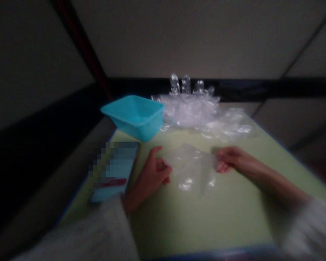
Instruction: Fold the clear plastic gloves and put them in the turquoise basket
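Note:
A thin clear plastic glove (191, 168) is spread between my two hands above the table, its lower edge hanging in blurred, shiny lobes. My left hand (159, 168) pinches its left side, with the index finger raised. On the opposite side, my right hand (228, 159) is closed on the right edge, fingers curled. Behind them lies a heap of clear plastic gloves (190, 110), several glove fingers sticking up at the back. More crumpled clear plastic (228, 125) spreads to the right of the heap.
A turquoise plastic basket (149, 130) stands at the table's back left. Nearer, left of my left forearm, lies a light blue flat object (116, 163), partly pixelated, with a dark red mark on it. The yellow-green table (206, 224) has blue edges; a panelled wall rises behind.

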`<state>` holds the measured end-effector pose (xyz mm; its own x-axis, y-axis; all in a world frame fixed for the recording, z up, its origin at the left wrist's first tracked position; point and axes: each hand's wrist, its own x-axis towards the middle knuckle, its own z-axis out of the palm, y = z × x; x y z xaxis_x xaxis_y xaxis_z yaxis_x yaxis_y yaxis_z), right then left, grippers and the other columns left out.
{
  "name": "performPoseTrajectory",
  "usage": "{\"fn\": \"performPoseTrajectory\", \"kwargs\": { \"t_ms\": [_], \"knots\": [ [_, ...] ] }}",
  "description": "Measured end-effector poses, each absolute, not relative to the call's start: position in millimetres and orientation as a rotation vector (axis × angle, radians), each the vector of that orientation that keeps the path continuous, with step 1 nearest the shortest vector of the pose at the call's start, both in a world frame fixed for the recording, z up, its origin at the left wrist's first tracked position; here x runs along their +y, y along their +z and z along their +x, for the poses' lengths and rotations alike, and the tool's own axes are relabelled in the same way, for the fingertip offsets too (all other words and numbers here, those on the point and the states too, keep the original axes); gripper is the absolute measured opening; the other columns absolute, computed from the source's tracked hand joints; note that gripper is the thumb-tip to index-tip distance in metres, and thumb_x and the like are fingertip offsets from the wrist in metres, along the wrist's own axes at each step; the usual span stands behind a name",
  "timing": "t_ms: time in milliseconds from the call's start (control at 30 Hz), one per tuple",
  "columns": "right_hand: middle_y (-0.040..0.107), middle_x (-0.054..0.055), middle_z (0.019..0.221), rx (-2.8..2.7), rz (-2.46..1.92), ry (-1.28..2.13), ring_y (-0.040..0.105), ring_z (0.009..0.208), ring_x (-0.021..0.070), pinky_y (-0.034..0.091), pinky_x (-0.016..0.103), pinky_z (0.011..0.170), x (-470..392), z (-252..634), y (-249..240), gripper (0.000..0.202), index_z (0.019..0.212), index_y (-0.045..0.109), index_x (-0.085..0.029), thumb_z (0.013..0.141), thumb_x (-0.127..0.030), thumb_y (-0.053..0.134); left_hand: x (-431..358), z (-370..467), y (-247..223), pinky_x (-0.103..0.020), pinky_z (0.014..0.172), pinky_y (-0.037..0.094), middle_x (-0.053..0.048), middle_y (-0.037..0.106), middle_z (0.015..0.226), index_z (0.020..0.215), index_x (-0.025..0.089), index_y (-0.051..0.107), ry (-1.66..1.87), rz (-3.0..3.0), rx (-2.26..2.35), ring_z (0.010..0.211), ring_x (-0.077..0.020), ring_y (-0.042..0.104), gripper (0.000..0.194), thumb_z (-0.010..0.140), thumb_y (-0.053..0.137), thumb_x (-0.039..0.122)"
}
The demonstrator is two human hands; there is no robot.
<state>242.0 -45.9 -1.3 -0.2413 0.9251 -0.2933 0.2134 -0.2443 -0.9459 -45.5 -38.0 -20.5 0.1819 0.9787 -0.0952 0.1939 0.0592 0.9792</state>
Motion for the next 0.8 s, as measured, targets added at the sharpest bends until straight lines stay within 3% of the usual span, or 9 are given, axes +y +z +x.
{"fn": "performPoseTrajectory", "kwargs": {
  "t_ms": [100,167,233,300,367,467,600,700,800],
  "knots": [
    [0.071,0.005,0.069,-1.654,-1.367,1.971,0.067,0.057,0.0121,0.049,0.018,0.047,-55.3,247.0,7.8,0.031,0.078,0.059,-0.014,0.077,-0.044,0.065,-27.0,-49.0,-22.1,-0.02,0.042,0.042,0.001,0.057,0.091,0.116,0.022,0.032,1.264,1.288,1.288,0.048,-0.0074,0.056,0.057,0.067,0.059,0.015],
    [0.071,0.004,0.069,-1.824,-1.226,2.352,0.067,0.056,0.0115,0.048,0.017,0.045,-63.0,250.6,14.8,0.032,0.083,0.061,-0.014,0.076,-0.044,0.067,-23.7,-51.8,-22.8,-0.019,0.044,0.041,0.0,0.056,0.096,0.112,0.021,0.034,1.368,1.266,1.284,0.052,-0.0063,0.055,0.051,0.068,0.058,0.014],
    [0.071,0.004,0.069,-1.919,-1.094,2.462,0.066,0.056,0.0119,0.05,0.019,0.047,-67.8,252.5,19.6,0.033,0.087,0.063,-0.014,0.074,-0.044,0.069,-23.7,-53.5,-23.7,-0.018,0.047,0.04,0.0,0.055,0.096,0.108,0.02,0.037,1.376,1.279,1.269,0.056,-0.0064,0.055,0.044,0.069,0.056,0.013],
    [0.07,0.004,0.068,-2.005,-1.082,2.138,0.067,0.059,0.0134,0.054,0.023,0.054,-67.2,250.8,20.4,0.031,0.082,0.065,-0.014,0.075,-0.044,0.068,-25.9,-53.8,-24.2,-0.019,0.05,0.04,0.0,0.056,0.095,0.104,0.019,0.04,1.342,1.315,1.253,0.06,-0.0075,0.055,0.038,0.071,0.054,0.013],
    [0.071,0.005,0.072,-2.03,-1.156,1.544,0.068,0.066,0.0157,0.056,0.028,0.062,-61.6,246.0,17.4,0.028,0.078,0.066,-0.015,0.081,-0.042,0.063,-29.0,-53.1,-23.8,-0.02,0.051,0.04,-0.001,0.057,0.095,0.102,0.019,0.043,1.304,1.37,1.244,0.062,-0.0082,0.055,0.032,0.072,0.053,0.013],
    [0.069,0.01,0.102,-2.075,-1.198,0.882,0.065,0.094,0.0222,0.053,0.038,0.083,-49.6,239.5,8.4,0.03,0.099,0.066,-0.017,0.084,-0.041,0.059,-33.9,-51.1,-21.0,-0.02,0.052,0.039,0.0,0.058,0.093,0.099,0.019,0.047,1.241,1.453,1.237,0.061,-0.0084,0.053,0.026,0.074,0.051,0.014],
    [0.041,0.011,0.142,-2.397,-1.048,0.665,0.037,0.13,0.0288,0.032,0.047,0.107,-40.0,241.0,-3.4,0.065,0.136,0.041,-0.021,0.079,-0.044,0.064,-39.1,-47.9,-14.0,-0.021,0.051,0.036,0.003,0.055,0.078,0.094,0.019,0.048,1.155,1.498,1.212,0.06,-0.0095,0.05,0.02,0.075,0.049,0.014],
    [0.03,0.01,0.148,-2.536,-1.009,0.626,0.024,0.136,0.0289,0.023,0.048,0.111,-41.5,243.6,-6.2,0.082,0.144,0.026,-0.023,0.076,-0.047,0.066,-40.9,-46.5,-9.1,-0.021,0.051,0.035,0.004,0.054,0.074,0.091,0.018,0.047,1.114,1.493,1.204,0.059,-0.0101,0.049,0.019,0.073,0.049,0.014],
    [0.027,0.01,0.149,-2.616,-0.961,0.635,0.022,0.137,0.028,0.018,0.049,0.112,-47.3,242.3,-4.1,0.093,0.146,0.019,-0.023,0.072,-0.049,0.069,-41.6,-45.8,-7.3,-0.021,0.051,0.035,0.004,0.052,0.068,0.089,0.018,0.048,1.06,1.495,1.211,0.059,-0.0108,0.048,0.016,0.073,0.049,0.015]
  ]
}}
